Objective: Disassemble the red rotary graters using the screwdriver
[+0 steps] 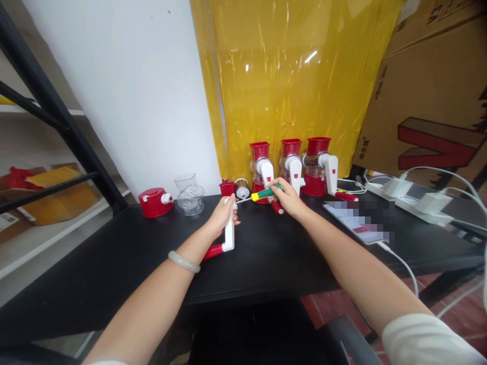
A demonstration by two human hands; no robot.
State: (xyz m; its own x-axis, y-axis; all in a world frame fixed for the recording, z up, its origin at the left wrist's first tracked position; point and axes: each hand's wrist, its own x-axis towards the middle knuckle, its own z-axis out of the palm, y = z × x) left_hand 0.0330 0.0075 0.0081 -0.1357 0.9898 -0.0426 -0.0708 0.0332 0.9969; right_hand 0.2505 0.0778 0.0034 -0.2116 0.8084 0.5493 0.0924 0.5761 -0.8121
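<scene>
My left hand (222, 215) is wrapped round a white crank handle (229, 233) with a red grip, holding it above the black table. In my right hand (286, 197) is a screwdriver (262, 193) with a green and yellow handle. Its metal shaft points left and meets the upper end of the crank by my left thumb; the exact contact is too small to make out. Just behind my hands are a drum grater (242, 188) and a red hopper part (227, 188). To the left stand a red base (155, 202) and a clear plastic housing (190, 195).
Several assembled rotary graters (317, 167) line the back of the black table (266, 263). A charging tablet (353, 222) lies at the right, near a white power strip (411, 203) with cables. A large cardboard box (426, 101) leans behind; shelves (38, 233) stand at the left.
</scene>
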